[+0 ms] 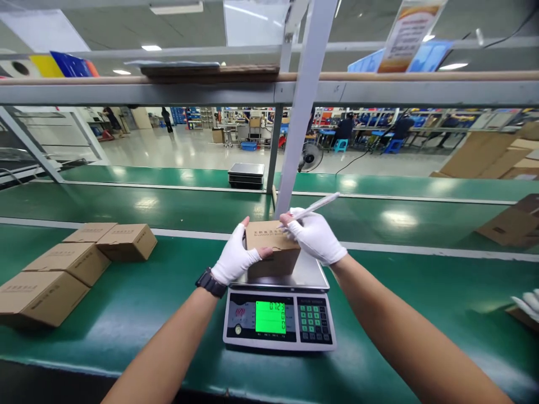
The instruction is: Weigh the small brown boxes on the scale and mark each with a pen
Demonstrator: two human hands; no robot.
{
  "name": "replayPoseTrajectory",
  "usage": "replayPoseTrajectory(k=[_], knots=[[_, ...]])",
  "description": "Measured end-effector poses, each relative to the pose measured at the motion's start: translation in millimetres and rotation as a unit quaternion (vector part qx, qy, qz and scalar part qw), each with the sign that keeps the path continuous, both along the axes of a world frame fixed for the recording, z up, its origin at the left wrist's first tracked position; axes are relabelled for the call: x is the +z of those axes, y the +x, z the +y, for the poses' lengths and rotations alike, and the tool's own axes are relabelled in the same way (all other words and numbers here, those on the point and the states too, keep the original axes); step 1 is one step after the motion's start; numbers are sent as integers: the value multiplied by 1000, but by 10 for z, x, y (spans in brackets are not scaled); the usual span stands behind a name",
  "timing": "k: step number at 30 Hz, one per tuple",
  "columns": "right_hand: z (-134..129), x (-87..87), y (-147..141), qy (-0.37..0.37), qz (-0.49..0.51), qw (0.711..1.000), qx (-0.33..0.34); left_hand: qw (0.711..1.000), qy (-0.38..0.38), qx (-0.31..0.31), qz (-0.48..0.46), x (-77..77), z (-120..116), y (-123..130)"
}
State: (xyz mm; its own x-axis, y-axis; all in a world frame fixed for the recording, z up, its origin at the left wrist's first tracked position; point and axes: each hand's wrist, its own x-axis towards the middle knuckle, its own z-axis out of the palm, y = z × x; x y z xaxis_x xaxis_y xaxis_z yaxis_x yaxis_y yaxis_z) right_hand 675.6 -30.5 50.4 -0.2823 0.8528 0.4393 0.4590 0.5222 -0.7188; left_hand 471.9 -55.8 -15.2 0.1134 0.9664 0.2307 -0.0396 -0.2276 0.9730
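Observation:
A brown cardboard box (272, 261) with printed lettering on top stands on the metal pan of a digital scale (280, 322), whose green display is lit. My left hand (236, 255), in a white fingertip-less glove, grips the box at its left side, thumb along the front edge. In my right hand (315, 235), gloved the same way, is a slim white pen (318, 205). Its lower end points down at the box's top, partly hidden by my fingers; I cannot tell whether the tip touches.
Several closed cardboard boxes (63, 264) sit on the green bench (155, 314) at left. Behind the scale rises a metal post (301, 112). Another person's gloved hand (526, 306) shows at the right edge. A second scale (246, 175) lies farther back.

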Motion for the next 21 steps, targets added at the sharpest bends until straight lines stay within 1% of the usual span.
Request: replayPoseTrajectory(k=[3, 5, 8, 11, 15, 18, 21], knots=[[110, 54, -166, -2, -98, 995, -14, 1000, 1, 17, -16, -22, -48, 66], [165, 68, -236, -8, -130, 991, -37, 1000, 4, 20, -13, -37, -52, 60], [201, 67, -292, -9, -145, 988, -60, 1000, 8, 24, -9, -58, -29, 44], [210, 48, -305, 1, -158, 985, -65, 1000, 11, 28, -2, -65, -13, 46], [216, 27, -303, -5, -168, 983, -72, 999, 12, 35, 5, -47, -24, 52], [212, 33, -306, -6, -168, 982, -85, 999, 14, 36, 6, -33, -35, 53], [202, 48, -310, -13, -164, 983, -80, 999, 14, 37, 8, -27, -41, 54]])
